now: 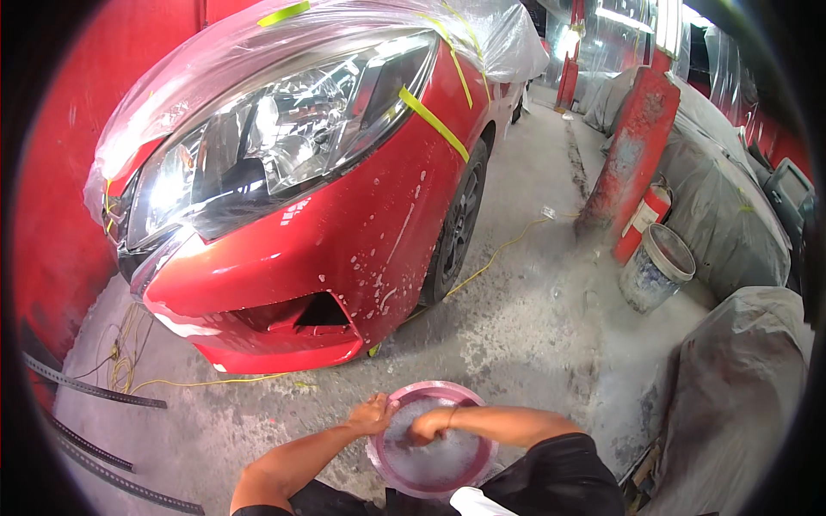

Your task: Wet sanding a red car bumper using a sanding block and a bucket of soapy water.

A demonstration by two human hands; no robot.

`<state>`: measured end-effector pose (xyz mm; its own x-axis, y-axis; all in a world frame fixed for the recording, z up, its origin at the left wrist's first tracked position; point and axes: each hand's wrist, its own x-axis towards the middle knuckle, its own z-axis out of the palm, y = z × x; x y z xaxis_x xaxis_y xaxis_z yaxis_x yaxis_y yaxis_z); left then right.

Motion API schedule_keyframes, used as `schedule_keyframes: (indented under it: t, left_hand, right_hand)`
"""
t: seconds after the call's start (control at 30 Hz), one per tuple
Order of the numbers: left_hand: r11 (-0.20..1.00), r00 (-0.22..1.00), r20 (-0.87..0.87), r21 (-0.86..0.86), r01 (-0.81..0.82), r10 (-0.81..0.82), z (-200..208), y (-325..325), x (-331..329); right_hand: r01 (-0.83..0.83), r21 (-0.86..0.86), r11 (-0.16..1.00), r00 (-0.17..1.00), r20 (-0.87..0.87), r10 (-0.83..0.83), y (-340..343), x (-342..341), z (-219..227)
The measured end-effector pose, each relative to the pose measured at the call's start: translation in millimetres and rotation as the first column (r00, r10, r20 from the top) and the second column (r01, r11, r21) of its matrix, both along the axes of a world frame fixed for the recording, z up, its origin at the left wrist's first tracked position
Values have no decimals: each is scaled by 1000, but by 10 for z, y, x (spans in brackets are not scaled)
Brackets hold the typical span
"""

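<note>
A pink plastic basin (pixel 439 390) full of foamy, whitish water (pixel 439 456) is at the bottom centre, close against my body. My left hand (pixel 372 414) grips its left rim. Inside it, my right hand (pixel 427 425) dips into the suds, its fingers hidden by foam. Just ahead stands a red car, its front bumper (pixel 284 267) streaked with white drips and spots toward the right side. Above the bumper sits a clear headlight (pixel 288 129). Clear plastic sheeting (pixel 198 69) covers the hood, with yellow-green tape (pixel 434 125) on the fender.
On the right stand a red post (pixel 632 146), a fire extinguisher (pixel 641 225) and a stained white bucket (pixel 658 267). Sheet-covered objects (pixel 740 387) line that side. A yellow cord (pixel 495 258) crosses the concrete floor. Perforated dark strips (pixel 95 390) lie at the left.
</note>
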<state>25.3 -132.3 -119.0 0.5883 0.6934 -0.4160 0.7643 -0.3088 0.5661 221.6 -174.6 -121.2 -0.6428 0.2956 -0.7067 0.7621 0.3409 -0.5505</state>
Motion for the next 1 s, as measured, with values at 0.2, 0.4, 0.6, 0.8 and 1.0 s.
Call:
schedule_keyframes:
  t: [0.2,0.4,0.6,0.8,1.0]
  left_hand:
    - [980,978,174,137,-141,117,-197,-93,32]
    - [976,991,64,180,-125,115,18,-116,269]
    - [974,987,123,189,-125,103,-112,-128,165]
    - [978,979,179,162,-130,101,-54,-173,209]
    - [979,982,123,129,-156,140,-23,-111,165]
  right_hand:
    - [713,264,650,592,-723,-356,416,549,1985]
    - [811,80,-579,229,-955,189,1836,865,2771]
    - [894,271,-356,410,-815,408,1598,-448,1747]
    - [974,-43,-223,0,-982,187,2116,1043,2668]
    - [866,284,-412,429,-844,321,1727,-135,1957]
